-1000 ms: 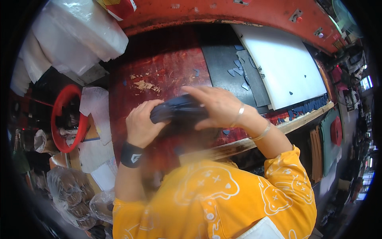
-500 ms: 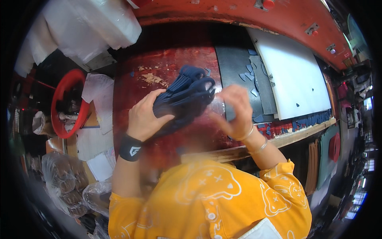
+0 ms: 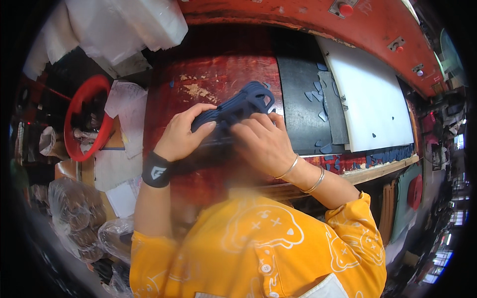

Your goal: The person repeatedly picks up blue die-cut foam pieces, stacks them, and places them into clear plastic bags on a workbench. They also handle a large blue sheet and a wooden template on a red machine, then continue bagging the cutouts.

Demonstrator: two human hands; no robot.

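A stack of dark blue flat cut-out pieces (image 3: 255, 98) with open loops is held over the red board, its far end pointing up and right. My left hand (image 3: 182, 130) grips its left end, thumb on the near side and fingers over the far side. Against the stack's near right side, my right hand (image 3: 266, 141) is closed with curled fingers. Its fingertips are partly hidden and slightly blurred.
A worn red board (image 3: 208, 74) lies under my hands. To its right are a black mat (image 3: 300, 89) with blue scraps (image 3: 318, 94) and a white board (image 3: 370, 94). A red machine beam (image 3: 298, 20) crosses behind; a red round bin (image 3: 72, 126) stands left.
My right hand has moved left and in against the stack, its fingers curling from apart to closed. The stack has tilted slightly, with my left hand still holding it.
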